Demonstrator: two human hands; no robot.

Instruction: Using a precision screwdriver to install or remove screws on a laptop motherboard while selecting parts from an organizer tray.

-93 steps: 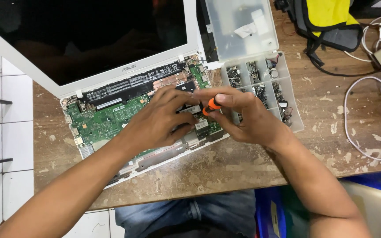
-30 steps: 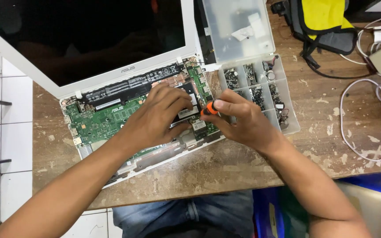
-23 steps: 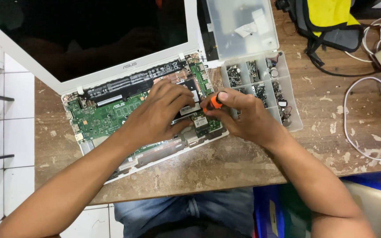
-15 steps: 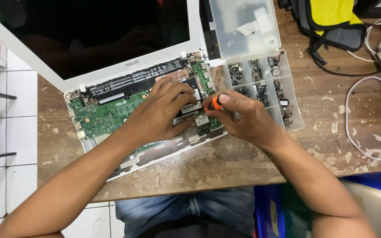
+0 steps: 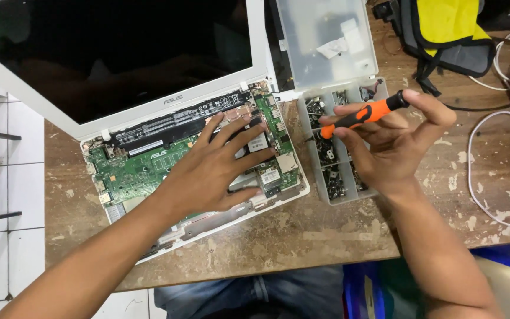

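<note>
A white laptop [image 5: 119, 88] lies open on the wooden table, its base stripped to a green circuit board [image 5: 140, 171]. My left hand [image 5: 208, 168] rests flat on the board's right part, fingers spread, holding nothing. My right hand [image 5: 394, 145] hovers over a clear compartment box [image 5: 337, 150] of small screws and parts, to the right of the laptop. It grips an orange and black screwdriver [image 5: 364, 115] held nearly level, with the tip pointing left above the box.
The box's clear lid [image 5: 326, 41] stands open behind it. A yellow and black bag [image 5: 444, 29] lies at the back right. White cables [image 5: 503, 136] loop along the right edge. The table's front edge runs just below my forearms; white floor tiles show at left.
My right hand has lifted the screwdriver off the laptop board and carried it right, over the parts box. My left hand has flattened and spread on the board.
</note>
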